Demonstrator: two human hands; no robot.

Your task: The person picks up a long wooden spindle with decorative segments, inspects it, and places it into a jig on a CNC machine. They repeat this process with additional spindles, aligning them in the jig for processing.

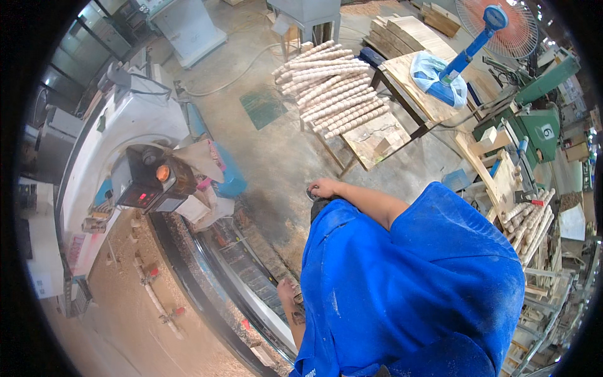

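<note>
My right hand (323, 188) is closed beside my waist, on the far side of my blue shirt (408, 283). A small dark, ring-like thing (310, 193) shows at its fingers, too small to name. Lower down, my left hand (286, 291) hangs with curled fingers near the edge of the machine bed (235, 276). A thin dark line (260, 265) runs up to that hand; whether the hand grips it is unclear. To the left is a large white machine (81, 207) with a dark control box (141, 179) bearing an orange knob (163, 173).
Turned wooden spindles (333, 88) lie stacked on a low bench (370, 135) ahead. A blue fan (468, 53) stands on a table (408, 72). More spindles (531, 223) and a green machine (534, 132) are at right. Wood dust (113, 301) covers the lower left.
</note>
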